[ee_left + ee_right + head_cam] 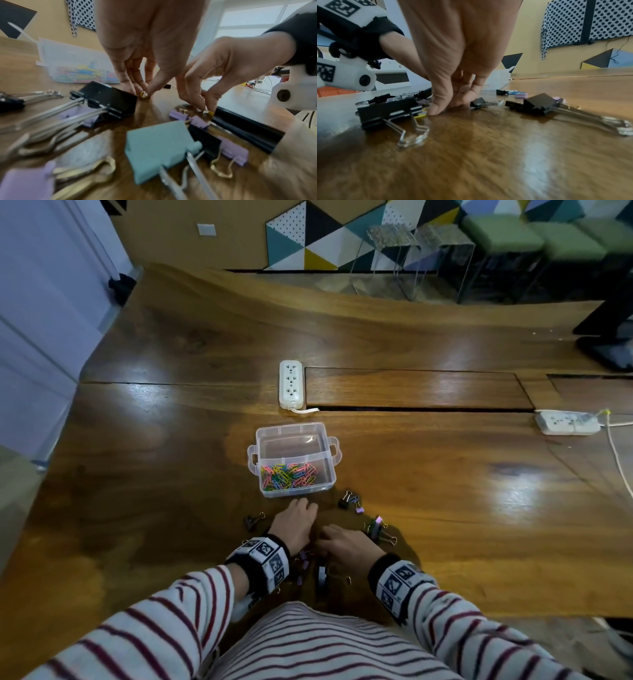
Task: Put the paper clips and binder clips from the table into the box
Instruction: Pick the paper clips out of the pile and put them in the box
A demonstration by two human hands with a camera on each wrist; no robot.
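Observation:
A clear plastic box [291, 428] stands on the wooden table [445, 474], its near compartment holding several coloured paper clips [291, 475]. Just in front of it, both hands reach down to the tabletop. My left hand [144, 92] pinches a small yellow paper clip [143, 94] against the wood beside a black binder clip [111, 100]. My right hand [443, 109] pinches another yellow paper clip [209, 112] next to a long black binder clip [388, 113]. Several binder clips lie around the hands, among them a teal one [159, 148] and a black and purple cluster [376, 529].
A white power strip [291, 385] lies behind the box, beside a flush hatch [418, 388] in the tabletop. A second power strip [567, 422] with a cable sits at the far right. More binder clips [349, 501] lie right of the box.

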